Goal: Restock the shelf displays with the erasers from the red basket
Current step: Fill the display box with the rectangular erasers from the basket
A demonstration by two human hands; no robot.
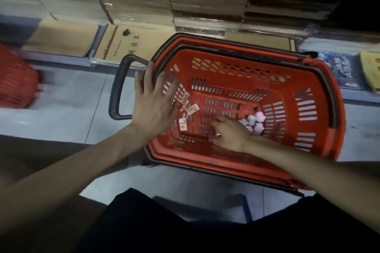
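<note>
On the grey floor (pixel 67 113), the red basket (pixel 320 113) holds about five wrapped erasers (pixel 192 108); my left hand (pixel 153 107) hovers, fingers spread, my right hand (pixel 230 133) reaches in, fingers curled.

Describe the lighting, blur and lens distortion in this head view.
Head view: dim overall, with black corners at the top; the second red basket at the left edge and the stacked boxes are smeared by motion blur; the wide lens bows the shelf edge; the red basket and both hands are fairly sharp.
</note>
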